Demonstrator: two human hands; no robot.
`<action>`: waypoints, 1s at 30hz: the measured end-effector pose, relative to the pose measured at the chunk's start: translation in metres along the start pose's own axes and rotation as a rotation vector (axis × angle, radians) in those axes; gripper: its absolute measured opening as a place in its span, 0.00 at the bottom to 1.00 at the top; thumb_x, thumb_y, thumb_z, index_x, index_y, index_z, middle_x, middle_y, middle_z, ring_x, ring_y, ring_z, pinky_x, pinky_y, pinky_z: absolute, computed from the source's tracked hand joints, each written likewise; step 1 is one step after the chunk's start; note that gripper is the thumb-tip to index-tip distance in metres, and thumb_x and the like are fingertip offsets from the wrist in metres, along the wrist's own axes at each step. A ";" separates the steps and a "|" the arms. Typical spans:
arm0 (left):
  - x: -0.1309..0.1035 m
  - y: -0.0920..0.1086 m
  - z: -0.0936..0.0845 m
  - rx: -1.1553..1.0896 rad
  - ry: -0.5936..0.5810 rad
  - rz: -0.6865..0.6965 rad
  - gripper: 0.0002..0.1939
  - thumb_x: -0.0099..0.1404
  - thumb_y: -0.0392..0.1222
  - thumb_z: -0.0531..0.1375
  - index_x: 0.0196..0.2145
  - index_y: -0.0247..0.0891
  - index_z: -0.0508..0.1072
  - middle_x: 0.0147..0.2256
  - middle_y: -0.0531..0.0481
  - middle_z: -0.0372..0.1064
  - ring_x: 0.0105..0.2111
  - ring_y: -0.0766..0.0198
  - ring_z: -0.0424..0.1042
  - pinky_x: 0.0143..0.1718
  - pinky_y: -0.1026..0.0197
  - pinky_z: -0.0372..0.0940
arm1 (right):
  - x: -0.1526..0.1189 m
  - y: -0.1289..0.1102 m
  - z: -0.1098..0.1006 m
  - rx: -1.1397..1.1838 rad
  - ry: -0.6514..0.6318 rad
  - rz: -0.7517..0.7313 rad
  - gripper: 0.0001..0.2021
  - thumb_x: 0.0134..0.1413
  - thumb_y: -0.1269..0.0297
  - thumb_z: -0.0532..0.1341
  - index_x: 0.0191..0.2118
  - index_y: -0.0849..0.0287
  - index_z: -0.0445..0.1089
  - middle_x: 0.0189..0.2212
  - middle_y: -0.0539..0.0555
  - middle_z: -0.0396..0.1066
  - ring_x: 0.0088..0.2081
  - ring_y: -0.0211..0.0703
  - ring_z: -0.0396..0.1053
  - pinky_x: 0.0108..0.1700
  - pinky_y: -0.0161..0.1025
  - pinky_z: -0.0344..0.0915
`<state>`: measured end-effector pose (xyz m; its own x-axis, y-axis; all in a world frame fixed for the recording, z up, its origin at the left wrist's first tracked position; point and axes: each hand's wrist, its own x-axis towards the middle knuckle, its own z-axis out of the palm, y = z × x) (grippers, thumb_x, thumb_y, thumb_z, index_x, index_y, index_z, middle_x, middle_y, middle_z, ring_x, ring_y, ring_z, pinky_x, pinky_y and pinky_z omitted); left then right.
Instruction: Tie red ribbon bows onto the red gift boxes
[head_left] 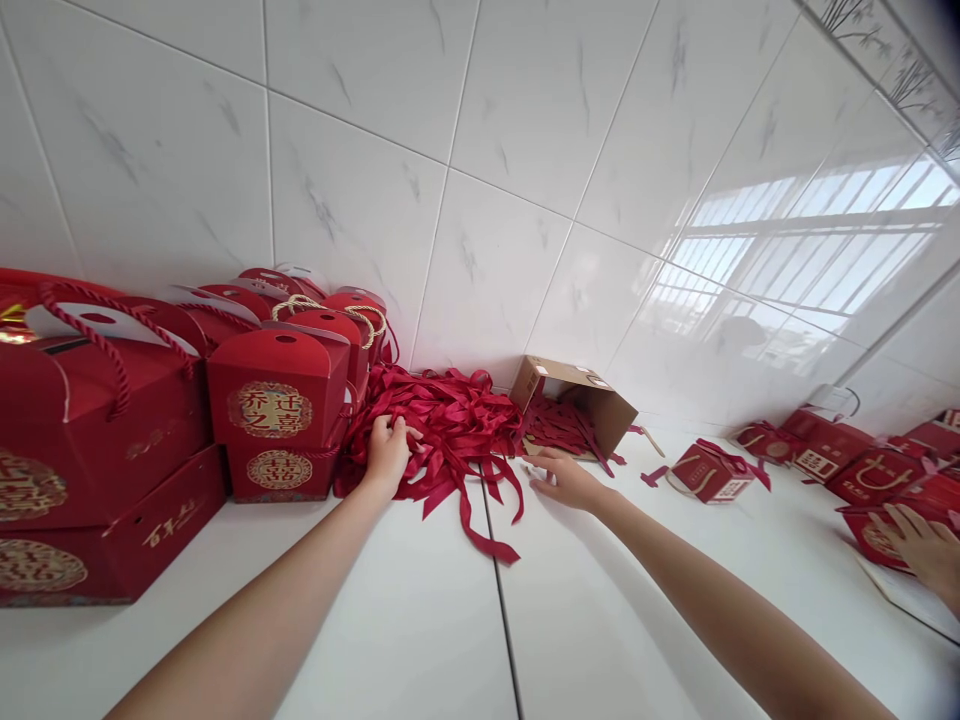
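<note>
My left hand [388, 455] lies at the left part of a heap of glossy red ribbons [465, 410], its fingers curled into the strands and partly hidden by them. One ribbon end trails forward over the joint in the white table [405, 600]. Beside the heap, my right hand [566, 480] is low over the table with fingers apart and nothing in them. Just behind that hand, a cardboard box [619, 415] rests on its side with its opening toward me. Dark red strips [559, 425] fill its floor.
Stacked red gift boxes [281, 400] with rope handles stand at the left. A small red gift box [712, 472] sits right of the cardboard box, and several more [840, 450] are farther right. Another person's hand [922, 545] is at the right edge. A tiled wall [360, 200] rises behind.
</note>
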<state>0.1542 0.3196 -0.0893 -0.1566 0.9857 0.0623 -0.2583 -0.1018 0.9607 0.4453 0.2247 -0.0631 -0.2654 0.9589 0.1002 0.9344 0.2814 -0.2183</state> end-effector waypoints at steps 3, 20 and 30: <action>0.000 0.000 0.000 0.005 -0.004 0.006 0.16 0.66 0.44 0.56 0.50 0.35 0.66 0.46 0.44 0.68 0.40 0.60 0.71 0.40 0.53 0.69 | 0.007 -0.004 0.006 -0.026 0.021 0.024 0.10 0.59 0.64 0.57 0.44 0.58 0.71 0.39 0.57 0.70 0.39 0.42 0.70 0.43 0.41 0.66; -0.003 0.004 0.001 0.001 0.016 -0.008 0.16 0.66 0.44 0.56 0.50 0.34 0.66 0.45 0.45 0.68 0.39 0.61 0.71 0.39 0.54 0.69 | 0.022 0.044 -0.029 -0.015 0.198 0.322 0.14 0.61 0.61 0.57 0.50 0.59 0.65 0.51 0.57 0.65 0.48 0.46 0.67 0.49 0.50 0.66; -0.001 0.001 0.000 0.026 -0.001 0.009 0.16 0.66 0.44 0.56 0.50 0.35 0.66 0.45 0.44 0.68 0.39 0.61 0.71 0.39 0.54 0.69 | 0.019 0.007 0.013 -0.015 0.154 0.173 0.12 0.55 0.70 0.60 0.46 0.58 0.71 0.51 0.57 0.66 0.51 0.46 0.65 0.53 0.46 0.62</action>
<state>0.1543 0.3190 -0.0880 -0.1580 0.9848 0.0716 -0.2324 -0.1076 0.9667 0.4435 0.2456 -0.0755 -0.0630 0.9758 0.2094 0.9664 0.1120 -0.2312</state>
